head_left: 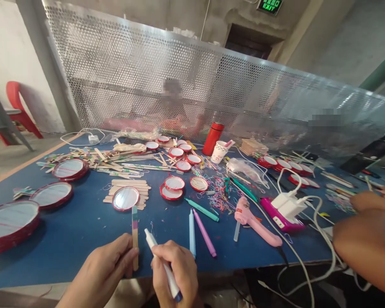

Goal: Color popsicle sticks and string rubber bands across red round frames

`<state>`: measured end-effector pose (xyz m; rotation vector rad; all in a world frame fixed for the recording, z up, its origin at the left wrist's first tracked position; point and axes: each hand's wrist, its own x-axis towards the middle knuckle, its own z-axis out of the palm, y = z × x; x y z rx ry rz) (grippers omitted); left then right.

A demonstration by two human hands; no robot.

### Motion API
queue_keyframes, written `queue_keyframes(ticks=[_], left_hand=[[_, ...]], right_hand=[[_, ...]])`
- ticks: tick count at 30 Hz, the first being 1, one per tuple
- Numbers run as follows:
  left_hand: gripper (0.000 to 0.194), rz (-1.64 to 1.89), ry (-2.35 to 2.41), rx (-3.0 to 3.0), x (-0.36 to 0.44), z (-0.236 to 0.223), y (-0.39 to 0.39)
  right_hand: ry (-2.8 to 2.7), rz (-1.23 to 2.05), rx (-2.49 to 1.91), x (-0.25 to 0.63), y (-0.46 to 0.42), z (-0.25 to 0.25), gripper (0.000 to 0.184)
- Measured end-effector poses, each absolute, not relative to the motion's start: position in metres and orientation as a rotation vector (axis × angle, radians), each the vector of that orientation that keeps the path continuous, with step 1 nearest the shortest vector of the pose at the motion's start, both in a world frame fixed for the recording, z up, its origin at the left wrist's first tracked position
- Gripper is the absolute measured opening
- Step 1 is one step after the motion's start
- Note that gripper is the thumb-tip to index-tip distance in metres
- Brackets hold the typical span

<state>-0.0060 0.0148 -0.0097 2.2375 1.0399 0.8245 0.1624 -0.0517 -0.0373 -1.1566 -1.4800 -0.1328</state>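
Note:
Near the table's front edge, my left hand [110, 267] pinches a wooden craft stick [135, 237] upright, its upper part coloured in bands of purple and teal. Just to the right, my right hand [174, 271] grips a white marker [163, 265] with a dark blue end, its pale tip pointing up and left, apart from the stick. Beyond them a round mirror [126, 198] with a red rim lies on a row of plain craft sticks [144, 188]. Light blue [192, 233], purple [205, 233] and teal [202, 209] markers lie right of my hands.
A pink glue gun [256, 222] and a purple power strip [282, 216] with white plugs and cables lie at right. Red-rimmed mirrors [9, 224] stand at left. A red flask [213, 139] and paper cup [219, 152] stand behind. Another person's arm [367, 239] reaches in at right.

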Motion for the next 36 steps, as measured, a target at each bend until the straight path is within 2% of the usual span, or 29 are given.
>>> queue_keyframes(ticks=[14, 36], left_hand=[[0.031, 0.663, 1.167, 1.999, -0.004, 0.01, -0.005], [0.035, 0.654, 1.119, 2.108, -0.008, -0.005, 0.003]], right_hand=[[-1.417, -0.181, -1.174, 0.156, -0.054, -0.038, 0.012], [-1.488, -0.252, -1.209, 0.162, -0.052, -0.034, 0.013]])
